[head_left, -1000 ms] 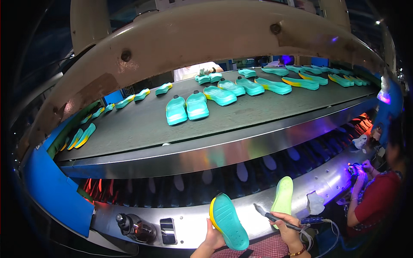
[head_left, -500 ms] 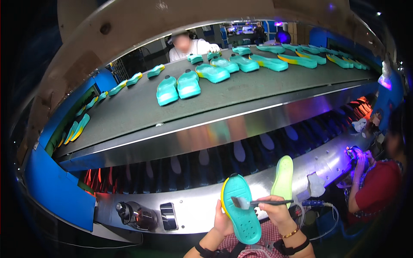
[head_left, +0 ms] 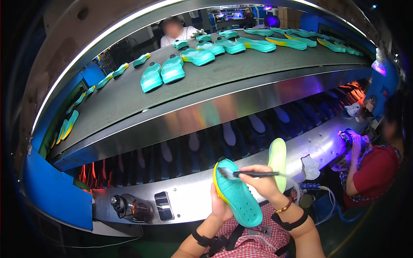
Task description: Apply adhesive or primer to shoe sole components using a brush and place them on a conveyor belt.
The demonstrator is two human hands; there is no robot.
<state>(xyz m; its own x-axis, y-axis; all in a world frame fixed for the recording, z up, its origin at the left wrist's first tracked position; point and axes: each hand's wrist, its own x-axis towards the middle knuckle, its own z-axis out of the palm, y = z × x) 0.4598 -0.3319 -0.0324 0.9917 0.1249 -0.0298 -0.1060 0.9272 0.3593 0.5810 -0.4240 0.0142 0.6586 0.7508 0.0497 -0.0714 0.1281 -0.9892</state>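
Observation:
In my left hand (head_left: 219, 204) is a teal shoe sole (head_left: 241, 200) with a yellow side edge, gripped by that edge and tilted with its inner face up. Small holes dot its near end. My right hand (head_left: 261, 180) is closed round the dark handle of a flat brush (head_left: 258, 174). The bristles rest against the far end of the sole. Just beyond my right hand, a pale green insole (head_left: 278, 159) lies on the metal ledge (head_left: 189, 193).
A dark bottle (head_left: 131, 208) and a phone (head_left: 164, 205) lie on the ledge at left, a white rag (head_left: 310, 167) at right. Teal soles (head_left: 173, 69) line the conveyor belt (head_left: 129, 103). One person (head_left: 178, 34) stands behind it; another in red (head_left: 372, 180) sits at right.
The brush has moved from the middle of the sole to its far end. My view has shifted a little, so the belt and ledge appear higher and further left.

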